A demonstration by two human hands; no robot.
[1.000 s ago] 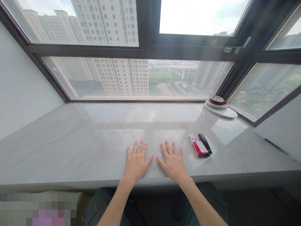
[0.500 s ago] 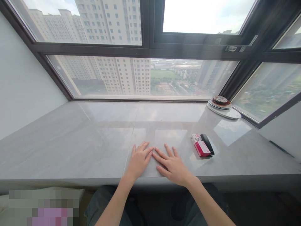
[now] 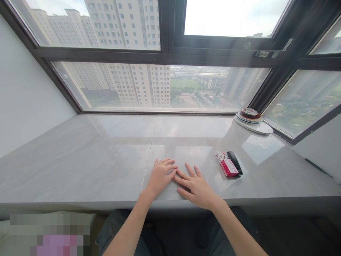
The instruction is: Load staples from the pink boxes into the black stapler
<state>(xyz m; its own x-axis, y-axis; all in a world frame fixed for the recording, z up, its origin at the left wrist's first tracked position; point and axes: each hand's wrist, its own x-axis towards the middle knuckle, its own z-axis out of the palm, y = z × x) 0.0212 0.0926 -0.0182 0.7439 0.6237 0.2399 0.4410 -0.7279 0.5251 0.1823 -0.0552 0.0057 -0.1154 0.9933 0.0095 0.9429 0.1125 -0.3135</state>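
My left hand [image 3: 160, 176] lies flat on the grey stone window ledge [image 3: 80, 167], fingers stretched out and angled to the right. My right hand [image 3: 196, 186] rests flat beside it, fingers pointing left, its fingertips touching those of the left hand. Neither hand holds anything. A small red and white box [image 3: 226, 166] lies on the ledge a short way right of my right hand. A black oblong object [image 3: 234, 162] sits against the box's right side.
A stack of round plates [image 3: 253, 122] stands at the ledge's far right corner by the window. Dark window frames [image 3: 165, 57] run behind the ledge. A white wall [image 3: 23, 96] bounds the left side. My dark-clothed lap [image 3: 170, 234] is below the ledge's front edge.
Both hands turned inward from side by side with spread fingers until their fingertips met. The view shifted slightly left.
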